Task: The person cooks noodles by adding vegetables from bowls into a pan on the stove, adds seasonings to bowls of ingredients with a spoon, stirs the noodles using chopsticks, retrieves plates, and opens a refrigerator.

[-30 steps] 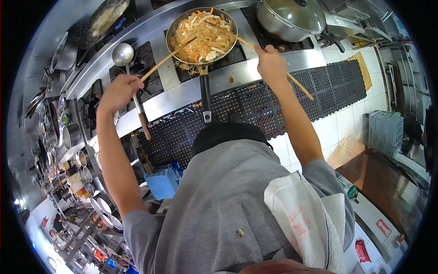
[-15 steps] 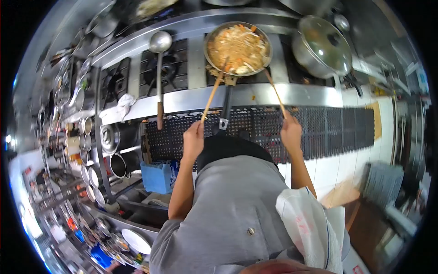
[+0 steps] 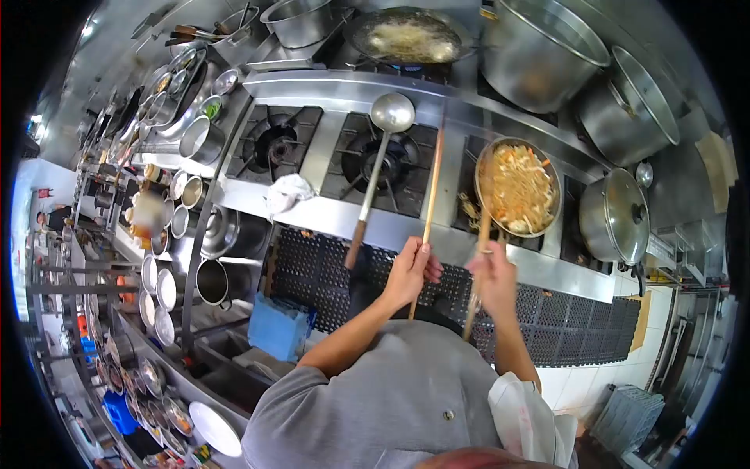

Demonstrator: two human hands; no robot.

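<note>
My left hand [image 3: 412,273] is closed round a long wooden chopstick [image 3: 433,184], which stands nearly upright in view over the stove's steel front, apart from the pan. My right hand [image 3: 495,280], smeared by motion, is closed on a second long wooden chopstick [image 3: 484,223]. Its upper part crosses the left side of the frying pan [image 3: 559,191]. In the pan lies a heap of pale noodle-like strips with orange pieces [image 3: 519,187]. The pan's handle is mostly hidden behind my right hand.
A ladle [image 3: 392,113] lies across the burner left of the chopsticks. A crumpled white cloth [image 3: 289,192] rests on the stove edge. A lidded pot [image 3: 613,215] stands right of the pan. Behind are large stockpots [image 3: 539,62] and a wok [image 3: 406,37] with bubbling liquid over a flame.
Both chopsticks were tilted at the pan, one in the food. The left one has moved leftward, away from it. My hands have come closer together, and the view has swung left.
</note>
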